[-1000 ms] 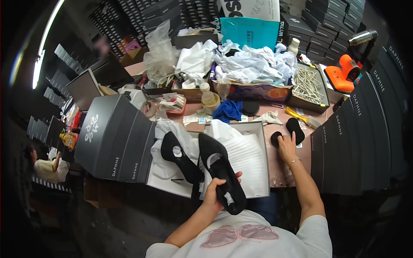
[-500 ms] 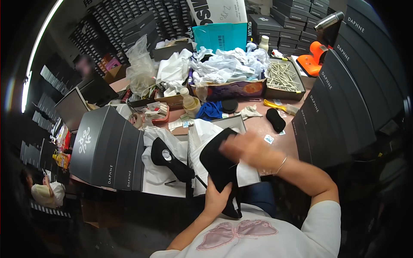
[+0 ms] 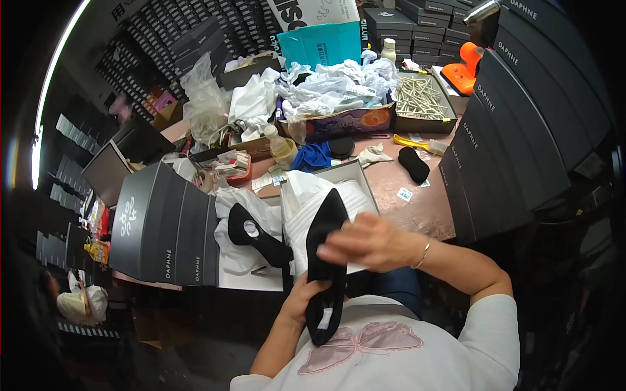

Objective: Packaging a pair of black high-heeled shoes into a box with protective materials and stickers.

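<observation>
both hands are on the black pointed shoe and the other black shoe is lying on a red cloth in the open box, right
Not quite. In the head view both the left hand and right hand are on the black pointed shoe, but the other black shoe lies on white tissue paper, not a red cloth.

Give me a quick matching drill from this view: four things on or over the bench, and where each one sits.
Things:
1. held black shoe
2. second black shoe
3. orange tool
4. tray of metal pins

Places:
A. far right corner of the bench
B. lying on white paper in the open box, left of the held one
C. between the left hand and right hand
D. beside the crumpled white paper heap

Pairs: 1-C, 2-B, 3-A, 4-D
</observation>
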Available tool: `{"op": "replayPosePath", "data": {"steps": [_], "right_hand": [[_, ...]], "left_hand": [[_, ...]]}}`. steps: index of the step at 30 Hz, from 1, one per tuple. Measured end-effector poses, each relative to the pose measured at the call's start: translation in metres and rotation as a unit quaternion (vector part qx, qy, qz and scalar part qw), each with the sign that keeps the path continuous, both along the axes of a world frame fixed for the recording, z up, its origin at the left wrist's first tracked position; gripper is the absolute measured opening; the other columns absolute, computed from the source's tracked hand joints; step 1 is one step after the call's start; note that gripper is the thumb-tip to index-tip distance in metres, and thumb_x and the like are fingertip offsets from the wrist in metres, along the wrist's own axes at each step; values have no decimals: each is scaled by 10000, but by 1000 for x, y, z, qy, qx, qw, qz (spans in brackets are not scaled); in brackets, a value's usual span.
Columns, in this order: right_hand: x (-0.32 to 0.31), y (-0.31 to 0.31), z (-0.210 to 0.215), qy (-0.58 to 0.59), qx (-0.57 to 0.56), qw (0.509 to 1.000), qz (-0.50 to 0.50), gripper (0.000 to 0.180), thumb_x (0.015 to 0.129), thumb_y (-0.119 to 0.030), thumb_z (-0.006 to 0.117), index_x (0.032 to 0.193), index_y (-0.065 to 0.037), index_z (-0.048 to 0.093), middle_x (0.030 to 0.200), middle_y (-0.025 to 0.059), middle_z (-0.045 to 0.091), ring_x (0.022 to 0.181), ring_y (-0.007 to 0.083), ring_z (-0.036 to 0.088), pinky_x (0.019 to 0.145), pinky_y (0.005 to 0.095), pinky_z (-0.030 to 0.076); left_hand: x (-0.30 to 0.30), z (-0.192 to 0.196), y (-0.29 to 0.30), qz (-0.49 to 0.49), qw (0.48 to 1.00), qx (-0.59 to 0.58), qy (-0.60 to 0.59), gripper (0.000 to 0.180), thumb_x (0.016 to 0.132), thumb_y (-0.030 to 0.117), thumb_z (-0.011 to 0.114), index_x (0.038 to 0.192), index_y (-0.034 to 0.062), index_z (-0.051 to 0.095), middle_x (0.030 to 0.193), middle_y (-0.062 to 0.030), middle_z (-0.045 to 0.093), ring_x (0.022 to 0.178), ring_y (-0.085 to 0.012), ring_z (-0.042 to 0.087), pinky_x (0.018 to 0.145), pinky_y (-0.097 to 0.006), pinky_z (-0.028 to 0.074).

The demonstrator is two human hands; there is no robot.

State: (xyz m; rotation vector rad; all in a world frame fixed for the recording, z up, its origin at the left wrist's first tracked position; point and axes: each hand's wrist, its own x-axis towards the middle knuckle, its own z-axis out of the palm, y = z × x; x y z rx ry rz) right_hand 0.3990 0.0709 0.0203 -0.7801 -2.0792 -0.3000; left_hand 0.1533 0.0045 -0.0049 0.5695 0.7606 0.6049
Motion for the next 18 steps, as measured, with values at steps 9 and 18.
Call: {"op": "replayPosePath", "data": {"steps": [9, 18], "right_hand": [[-57, -32, 13, 72, -39, 982, 171, 396, 775, -103, 627, 1168, -56, 627, 1008, 93, 615, 825, 224, 614, 672, 339, 481], [-17, 33, -10, 54, -13, 997, -59, 323, 766, -95, 629, 1088, -112, 646, 926, 57, 609, 744, 221, 608, 611, 337, 473]], "left_hand": [[-33, -107, 13, -60, 948, 293, 106, 587, 912, 303, 466, 1395, -15, 370, 919, -136, 639, 848, -266, 639, 949, -408, 458], [-36, -54, -14, -23, 964, -40, -263, 382, 967, 310, 496, 1152, -25, 500, 806, -67, 521, 612, -127, 474, 515, -246, 393]]}}
